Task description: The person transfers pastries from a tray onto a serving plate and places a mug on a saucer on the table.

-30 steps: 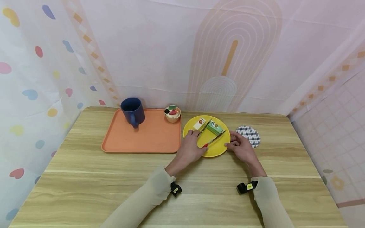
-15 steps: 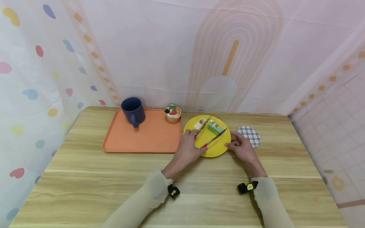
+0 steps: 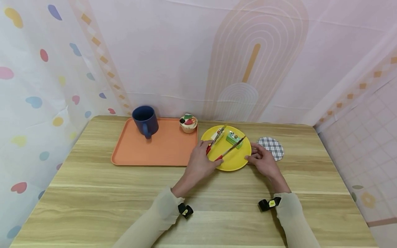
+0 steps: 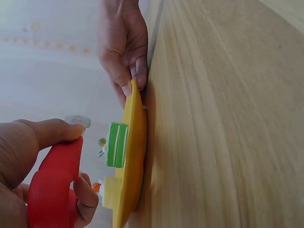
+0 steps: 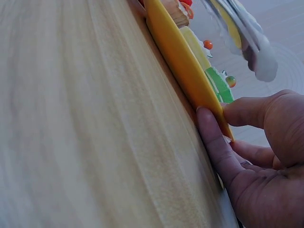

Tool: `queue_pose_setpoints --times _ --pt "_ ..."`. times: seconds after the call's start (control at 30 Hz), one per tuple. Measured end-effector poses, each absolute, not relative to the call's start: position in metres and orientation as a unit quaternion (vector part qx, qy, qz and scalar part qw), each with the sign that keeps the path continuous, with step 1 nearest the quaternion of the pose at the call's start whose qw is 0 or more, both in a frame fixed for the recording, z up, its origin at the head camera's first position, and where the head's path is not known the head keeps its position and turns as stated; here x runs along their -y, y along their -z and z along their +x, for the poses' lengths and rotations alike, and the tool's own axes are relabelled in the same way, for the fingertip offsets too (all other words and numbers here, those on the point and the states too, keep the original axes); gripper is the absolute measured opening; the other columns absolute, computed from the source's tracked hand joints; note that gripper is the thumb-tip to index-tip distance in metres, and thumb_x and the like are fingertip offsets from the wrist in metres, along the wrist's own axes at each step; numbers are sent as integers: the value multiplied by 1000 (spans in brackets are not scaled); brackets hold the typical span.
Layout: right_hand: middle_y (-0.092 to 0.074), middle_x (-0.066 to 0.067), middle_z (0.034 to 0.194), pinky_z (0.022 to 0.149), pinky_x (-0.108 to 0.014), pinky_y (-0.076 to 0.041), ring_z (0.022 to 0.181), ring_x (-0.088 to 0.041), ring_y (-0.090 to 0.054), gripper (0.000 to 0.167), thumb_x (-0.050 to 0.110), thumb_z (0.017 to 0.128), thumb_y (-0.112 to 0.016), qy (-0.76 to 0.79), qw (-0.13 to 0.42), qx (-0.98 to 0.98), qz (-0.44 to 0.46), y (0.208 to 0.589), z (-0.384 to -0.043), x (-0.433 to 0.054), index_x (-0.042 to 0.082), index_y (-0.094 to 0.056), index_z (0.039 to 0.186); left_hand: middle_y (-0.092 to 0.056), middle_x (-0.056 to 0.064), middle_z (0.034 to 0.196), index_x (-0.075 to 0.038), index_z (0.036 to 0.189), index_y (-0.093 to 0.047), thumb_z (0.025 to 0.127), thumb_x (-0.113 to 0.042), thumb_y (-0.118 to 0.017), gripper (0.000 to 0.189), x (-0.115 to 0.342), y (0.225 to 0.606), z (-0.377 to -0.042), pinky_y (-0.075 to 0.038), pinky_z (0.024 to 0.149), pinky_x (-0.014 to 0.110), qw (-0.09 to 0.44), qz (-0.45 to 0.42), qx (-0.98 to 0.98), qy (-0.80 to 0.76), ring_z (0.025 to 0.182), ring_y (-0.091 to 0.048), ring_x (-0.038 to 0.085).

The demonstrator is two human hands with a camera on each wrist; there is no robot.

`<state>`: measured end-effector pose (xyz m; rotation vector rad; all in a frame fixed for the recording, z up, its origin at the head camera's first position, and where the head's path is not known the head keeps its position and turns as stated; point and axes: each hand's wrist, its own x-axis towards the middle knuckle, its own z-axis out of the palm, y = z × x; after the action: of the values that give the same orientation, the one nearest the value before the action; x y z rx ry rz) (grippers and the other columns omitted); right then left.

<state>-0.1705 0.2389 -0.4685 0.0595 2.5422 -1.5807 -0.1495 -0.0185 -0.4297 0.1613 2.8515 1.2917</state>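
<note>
My left hand (image 3: 198, 160) grips a pair of metal tongs (image 3: 230, 148) by their red handles (image 4: 57, 175). The two arms of the tongs stand spread apart above the yellow plate (image 3: 237, 162), with nothing between their scalloped ends (image 5: 261, 59). On the plate lie a green layered cake slice (image 4: 116, 145) and a pale yellow cake slice (image 4: 111, 192), each with a small topping. With thumb and fingers, my right hand (image 3: 263, 160) pinches the plate's right rim, as the right wrist view also shows.
Left of the plate lies an orange tray (image 3: 164, 151). It bears a dark blue mug (image 3: 150, 124) and, at its back right corner, a fruit-topped cupcake (image 3: 187, 125). A checked round coaster (image 3: 273, 148) lies beyond my right hand. A patterned cloth (image 3: 173, 62) hangs behind the wooden table (image 3: 223, 213).
My left hand has drawn slightly left and toward me with the tongs, whose arms now stand clear of the green slice's sides. My right hand stays on the plate rim.
</note>
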Motion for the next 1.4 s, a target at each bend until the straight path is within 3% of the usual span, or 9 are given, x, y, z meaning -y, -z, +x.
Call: queue_pose_setpoints --times 0.2,0.57,1.4 --pt "-62 -21 127 74 -16 -51 92 -10 -61 63 13 96 -71 529 76 -845 21 471 -172 -240 5 -45 152 -53 16 142 -7 141 -56 79 -31 -89 74 25 429 -148 -48 108 51 -6 39 -907 -420 129 -54 37" --pt "-62 -18 125 74 -16 -51 93 -14 -61 61 13 96 -71 519 76 -851 25 473 -171 -241 7 -46 152 -58 12 125 -4 139 -58 77 -29 -91 74 41 428 -148 -53 97 45 -38 44 -899 -433 112 -58 30" --pt "-62 -19 127 75 -17 -53 94 -13 -62 62 12 97 -70 521 80 -850 26 472 -171 -241 7 -44 153 -59 17 126 -5 141 -57 76 -27 -92 77 77 418 -156 -54 88 47 -80 10 -889 -451 108 -56 34"
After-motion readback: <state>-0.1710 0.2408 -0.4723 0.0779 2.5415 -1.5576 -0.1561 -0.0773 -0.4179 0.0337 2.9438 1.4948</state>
